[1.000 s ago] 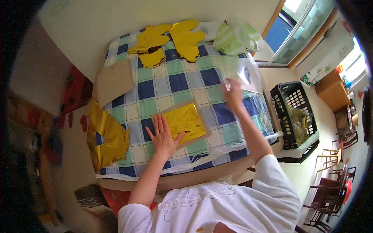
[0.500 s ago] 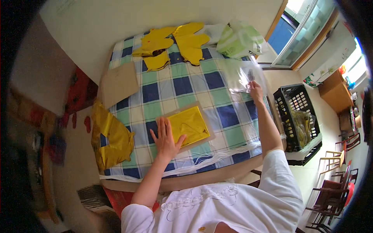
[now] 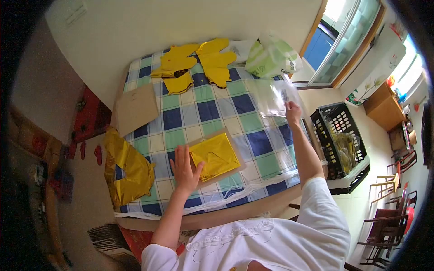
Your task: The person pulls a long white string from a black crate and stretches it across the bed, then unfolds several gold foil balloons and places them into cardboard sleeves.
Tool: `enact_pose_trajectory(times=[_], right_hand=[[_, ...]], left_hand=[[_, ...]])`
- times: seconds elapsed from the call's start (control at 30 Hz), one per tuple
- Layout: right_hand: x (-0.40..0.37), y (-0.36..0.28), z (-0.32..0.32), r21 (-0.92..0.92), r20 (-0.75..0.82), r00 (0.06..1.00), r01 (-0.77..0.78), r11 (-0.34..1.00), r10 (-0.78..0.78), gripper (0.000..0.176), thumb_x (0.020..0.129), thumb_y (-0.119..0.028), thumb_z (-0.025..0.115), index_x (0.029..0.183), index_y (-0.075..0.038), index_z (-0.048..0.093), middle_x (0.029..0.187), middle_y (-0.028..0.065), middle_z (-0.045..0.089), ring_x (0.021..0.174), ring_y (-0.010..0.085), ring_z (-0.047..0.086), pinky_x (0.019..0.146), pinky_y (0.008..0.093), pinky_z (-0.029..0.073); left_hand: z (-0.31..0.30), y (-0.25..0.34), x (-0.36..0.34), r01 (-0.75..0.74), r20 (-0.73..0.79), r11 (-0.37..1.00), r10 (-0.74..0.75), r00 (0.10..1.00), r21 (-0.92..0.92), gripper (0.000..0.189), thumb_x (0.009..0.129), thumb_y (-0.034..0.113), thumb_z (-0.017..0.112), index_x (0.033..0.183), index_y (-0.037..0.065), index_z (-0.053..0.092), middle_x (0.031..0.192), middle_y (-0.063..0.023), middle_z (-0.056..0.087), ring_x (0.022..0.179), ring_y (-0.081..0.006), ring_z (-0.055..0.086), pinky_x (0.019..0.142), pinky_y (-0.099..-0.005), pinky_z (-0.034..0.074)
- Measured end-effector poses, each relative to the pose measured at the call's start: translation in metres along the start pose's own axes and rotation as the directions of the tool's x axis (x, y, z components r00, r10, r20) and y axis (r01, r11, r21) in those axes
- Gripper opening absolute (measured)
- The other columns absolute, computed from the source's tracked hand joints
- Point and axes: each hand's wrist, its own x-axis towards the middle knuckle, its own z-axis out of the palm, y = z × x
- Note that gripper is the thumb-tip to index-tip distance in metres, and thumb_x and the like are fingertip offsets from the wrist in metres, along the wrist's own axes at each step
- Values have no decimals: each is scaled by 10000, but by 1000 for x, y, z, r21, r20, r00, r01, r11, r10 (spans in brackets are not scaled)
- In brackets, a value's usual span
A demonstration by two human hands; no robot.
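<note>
A folded gold foil piece [image 3: 218, 156] lies on a cardboard sheet [image 3: 238, 163] near the front of the checked tabletop. My left hand [image 3: 185, 169] rests with spread fingers at the left edge of the foil and card. Far to the right, my right hand [image 3: 293, 113] pinches the near edge of a clear plastic bag [image 3: 270, 97], which lies flat and shiny. Just behind it stands a crumpled green and white plastic bag [image 3: 270, 58].
Unfolded gold foil shapes [image 3: 212, 63] lie at the back. Another cardboard sheet [image 3: 137, 108] sits at the left, with a gold foil piece [image 3: 129, 169] over the edge below. White strings [image 3: 235, 193] run along the front. A black crate [image 3: 339, 140] stands right.
My left hand has slid slightly left, off most of the folded foil. My right hand keeps its grip on the clear bag. The whole view has shifted a little.
</note>
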Motion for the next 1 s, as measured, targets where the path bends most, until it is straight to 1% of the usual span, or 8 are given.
enact_pose_trajectory(times=[0.07, 0.3, 0.33, 0.47, 0.57, 0.7, 0.77, 1.0], right_hand=[[-2, -17, -2, 4, -188, 982, -16, 1000, 16, 234, 844, -291, 628, 841, -59, 656, 712, 127, 633, 679, 257, 619, 652, 369, 476], [-33, -119, -7, 181, -224, 815, 574, 799, -535, 28, 804, -51, 639, 817, -26, 640, 825, 111, 608, 739, 271, 591, 657, 377, 470], [-39, -133, -5, 83, -151, 762, 645, 760, -630, 61, 796, -12, 618, 849, -28, 644, 847, 99, 597, 852, 260, 576, 759, 353, 453], [-75, -192, 36, 351, -60, 564, 784, 512, -824, 79, 733, -79, 661, 805, -46, 662, 800, 94, 609, 738, 277, 576, 630, 376, 452], [-102, -217, 53, 369, 176, 348, 844, 390, -921, 158, 812, -141, 612, 958, -90, 646, 968, 90, 600, 943, 308, 533, 797, 395, 440], [-121, -199, 76, 303, 327, 703, 555, 775, -632, 283, 842, -208, 603, 1095, -80, 589, 1028, 140, 613, 978, 360, 557, 830, 428, 455], [-113, -168, 71, 186, 518, 769, 326, 927, -374, 286, 838, -244, 608, 1060, -64, 600, 1000, 158, 626, 941, 361, 580, 799, 428, 466], [-136, -172, 53, 127, 740, 647, 136, 983, -185, 231, 795, -254, 631, 873, -38, 612, 885, 179, 648, 844, 344, 620, 723, 415, 480]], left_hand=[[-7, 0, 2, 6, -12, 1000, -6, 1000, -11, 744, 891, 468, 511, 1453, 97, 194, 1496, -209, 171, 1399, -351, 136, 1072, -593, 119], [-13, -16, 20, -81, -179, 991, 62, 982, -102, 680, 896, 363, 549, 1441, 104, 234, 1489, -222, 174, 1387, -373, 163, 1074, -566, 161], [-17, -14, 26, -103, -191, 993, 90, 977, -59, 677, 893, 355, 555, 1440, 111, 239, 1490, -216, 176, 1386, -370, 166, 1076, -564, 164], [-59, 26, 64, -255, -174, 940, 297, 939, 226, 653, 882, 336, 572, 1431, 143, 276, 1492, -170, 209, 1388, -342, 179, 1083, -563, 167], [-55, 16, 96, -314, -41, 906, 339, 940, 283, 597, 902, 336, 545, 1426, 178, 308, 1499, -115, 238, 1397, -312, 176, 1088, -555, 167], [-34, -17, 115, 14, 344, 951, -126, 930, 309, 533, 932, 403, 459, 1407, 183, 358, 1498, -85, 262, 1399, -290, 179, 1089, -555, 163], [-20, -31, 111, 2, 258, 949, -88, 962, 315, 516, 951, 429, 390, 1398, 172, 366, 1498, -83, 260, 1389, -289, 200, 1079, -560, 187], [-21, -19, 118, 32, 168, 946, -91, 982, 324, 450, 925, 303, 492, 1346, 150, 443, 1454, -103, 338, 1318, -305, 316, 1019, -542, 295]])
